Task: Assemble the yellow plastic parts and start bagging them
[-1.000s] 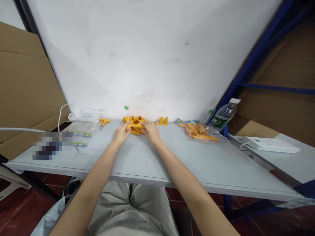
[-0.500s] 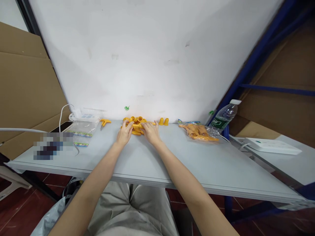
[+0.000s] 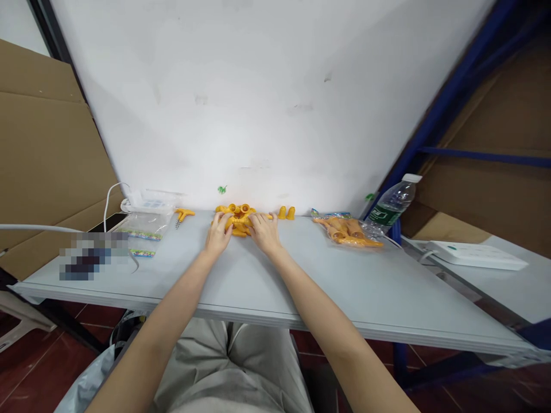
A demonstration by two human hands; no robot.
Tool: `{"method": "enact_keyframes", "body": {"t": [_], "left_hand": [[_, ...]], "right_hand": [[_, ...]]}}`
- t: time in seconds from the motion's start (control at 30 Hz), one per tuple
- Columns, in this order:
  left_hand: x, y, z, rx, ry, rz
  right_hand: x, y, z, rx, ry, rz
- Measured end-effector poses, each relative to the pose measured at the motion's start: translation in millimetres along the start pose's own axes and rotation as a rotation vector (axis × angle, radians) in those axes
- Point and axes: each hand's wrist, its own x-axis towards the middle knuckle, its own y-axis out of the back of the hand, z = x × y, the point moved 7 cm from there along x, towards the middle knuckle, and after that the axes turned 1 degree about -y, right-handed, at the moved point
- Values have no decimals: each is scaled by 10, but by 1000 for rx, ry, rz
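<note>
My left hand (image 3: 218,235) and my right hand (image 3: 264,233) meet at a heap of yellow plastic parts (image 3: 240,232) near the back of the table. Bent fingers of both hands close on a yellow plastic part (image 3: 239,221), one at each end; its exact shape is partly covered. Behind my fingers lie round, hollow yellow pieces (image 3: 245,209) with open mouths. Just right of my right hand, two small yellow cups (image 3: 282,213) stand upside down by the wall. A yellow T-shaped handle with a metal spiral (image 3: 184,213) lies to the left.
A clear bag of orange-yellow parts (image 3: 350,232) lies on the right, with a water bottle (image 3: 394,203) beside it. Clear plastic bags (image 3: 148,223) and a white cable (image 3: 106,203) are at the left. A white power strip (image 3: 477,255) rests on the right-hand surface.
Both hands stay at the heap with only slight finger movement. The yellow part between them has shifted a little; the other things have not moved.
</note>
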Motion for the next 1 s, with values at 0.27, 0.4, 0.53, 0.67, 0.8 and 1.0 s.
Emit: {"method": "enact_keyframes", "body": {"t": [0.27,0.4,0.53,0.67,0.8,1.0], "left_hand": [[-5,-17,-66,5,35,-12],[-6,-29,-39,3,26,-15],[-6,-32,-19,-8,31,-10],[-7,-33,-5,-29,32,-4],[-5,-20,-30,-34,37,7],[-5,-28,-100,-15,80,-13]], "right_hand": [[14,-62,-39,5,8,-66],[10,-39,-20,-15,-1,-27],[-2,-22,-9,-30,2,1],[-5,-18,5,-34,-10,-2],[-9,-32,-3,21,-2,-38],[-10,-119,-16,28,-6,-132]]}}
